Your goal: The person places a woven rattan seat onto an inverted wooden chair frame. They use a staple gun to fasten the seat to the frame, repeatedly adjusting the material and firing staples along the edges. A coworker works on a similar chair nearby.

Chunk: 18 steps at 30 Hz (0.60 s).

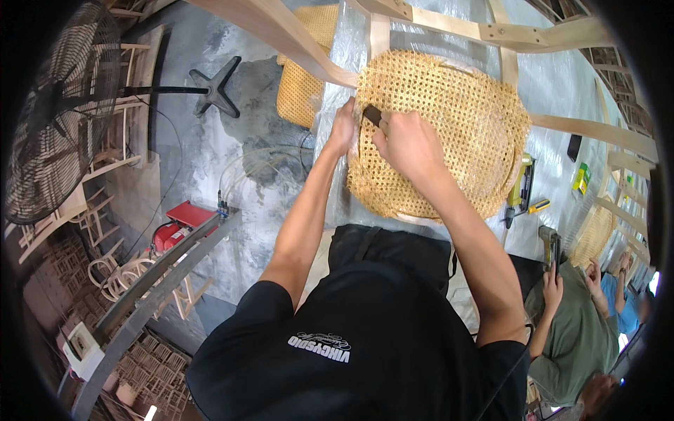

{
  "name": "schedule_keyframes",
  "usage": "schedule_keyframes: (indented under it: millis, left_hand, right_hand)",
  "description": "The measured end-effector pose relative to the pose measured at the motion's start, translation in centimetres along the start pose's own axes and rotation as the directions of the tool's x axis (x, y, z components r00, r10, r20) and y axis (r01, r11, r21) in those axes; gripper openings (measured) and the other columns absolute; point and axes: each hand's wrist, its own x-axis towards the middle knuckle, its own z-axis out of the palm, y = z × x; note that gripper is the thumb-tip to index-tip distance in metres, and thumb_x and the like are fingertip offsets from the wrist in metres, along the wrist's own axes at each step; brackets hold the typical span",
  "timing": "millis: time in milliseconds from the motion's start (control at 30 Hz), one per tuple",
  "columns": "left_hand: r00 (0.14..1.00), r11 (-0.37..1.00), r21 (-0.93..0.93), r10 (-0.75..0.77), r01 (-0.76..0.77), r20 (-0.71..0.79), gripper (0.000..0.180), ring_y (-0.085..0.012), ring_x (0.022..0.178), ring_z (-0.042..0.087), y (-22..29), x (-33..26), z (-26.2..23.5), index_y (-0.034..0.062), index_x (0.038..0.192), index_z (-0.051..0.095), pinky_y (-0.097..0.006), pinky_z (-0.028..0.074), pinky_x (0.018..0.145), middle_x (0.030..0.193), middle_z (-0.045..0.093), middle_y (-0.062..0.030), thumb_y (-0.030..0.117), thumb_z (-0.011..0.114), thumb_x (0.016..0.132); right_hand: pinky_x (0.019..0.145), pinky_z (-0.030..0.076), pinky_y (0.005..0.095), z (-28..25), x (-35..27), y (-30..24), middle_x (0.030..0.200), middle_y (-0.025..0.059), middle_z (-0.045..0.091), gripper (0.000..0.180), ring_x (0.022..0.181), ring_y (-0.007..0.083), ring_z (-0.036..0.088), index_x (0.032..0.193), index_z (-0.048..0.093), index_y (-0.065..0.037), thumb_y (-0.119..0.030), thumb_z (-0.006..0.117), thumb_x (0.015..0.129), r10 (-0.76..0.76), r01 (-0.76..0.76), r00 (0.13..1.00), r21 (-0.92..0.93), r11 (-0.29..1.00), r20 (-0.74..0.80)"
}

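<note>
A wooden chair frame [309, 38] lies in front of me, with a sheet of woven cane webbing [449, 133] over its seat. The webbing's edges are frayed and uneven. My right hand [414, 144] is closed round a short dark block-like tool [373, 114], whose end rests on the webbing near the seat's left edge. Just left of it, my left hand [342, 130] grips the side of the chair seat. Some of its fingers are hidden by the rim.
A plastic-covered table [558, 158] bears a nail gun [521, 186] and a yellow-handled screwdriver [539, 205] to the right. A co-worker in green [583, 330] holds another nail gun [550, 245]. Cane-covered pieces [298, 91], a fan [60, 105] and a red machine [186, 221] are left.
</note>
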Motion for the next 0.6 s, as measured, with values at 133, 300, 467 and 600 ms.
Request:
schedule_keyframes:
  millis: [133,300,467,600]
  left_hand:
    - [0.993,0.986,-0.112,0.120,-0.121,-0.017,0.054,-0.0214,0.094,0.066,-0.5,-0.3,-0.5,-0.0084,0.128,0.058,-0.037,0.053,0.089,0.113,0.069,-0.0170,0.034,0.031,0.110]
    - [0.966,0.965,0.061,0.257,-0.257,0.009,0.053,-0.0188,0.094,0.066,-0.6,-0.3,-0.6,-0.0082,0.125,0.059,-0.033,0.052,0.084,0.108,0.069,-0.0134,0.033,0.028,0.112]
    - [0.996,0.995,0.046,0.092,-0.092,-0.012,0.054,-0.0204,0.095,0.064,0.7,-1.2,0.6,-0.0080,0.126,0.060,-0.036,0.048,0.090,0.110,0.069,-0.0154,0.033,0.027,0.112]
    - [0.991,0.993,0.021,0.117,-0.116,-0.061,0.054,-0.0224,0.097,0.065,-1.0,0.3,-0.8,-0.0077,0.124,0.062,-0.036,0.049,0.092,0.111,0.069,-0.0168,0.034,0.030,0.110]
  right_hand:
    - [0.075,0.060,0.0488,-1.1,1.4,-3.1,0.084,0.0273,0.071,0.022,0.081,0.0412,0.072,0.092,0.072,0.005,-0.015,0.067,0.084,-0.031,0.034,0.997,-0.044,0.998,0.065]
    - [0.080,0.061,0.0436,-2.5,4.7,-6.2,0.093,0.0266,0.072,0.021,0.088,0.0365,0.074,0.097,0.072,0.005,-0.012,0.067,0.085,-0.005,0.024,0.979,-0.090,0.996,0.202]
    - [0.082,0.062,0.0399,-3.6,4.6,-5.5,0.101,0.0241,0.072,0.030,0.091,0.0307,0.073,0.102,0.071,0.006,-0.019,0.073,0.086,0.055,-0.012,0.966,-0.168,0.986,0.251]
    - [0.085,0.062,0.0399,-3.9,5.6,-4.2,0.108,0.0197,0.072,0.038,0.096,0.0303,0.073,0.111,0.071,0.000,-0.026,0.078,0.084,0.034,0.035,0.950,-0.216,0.976,0.309]
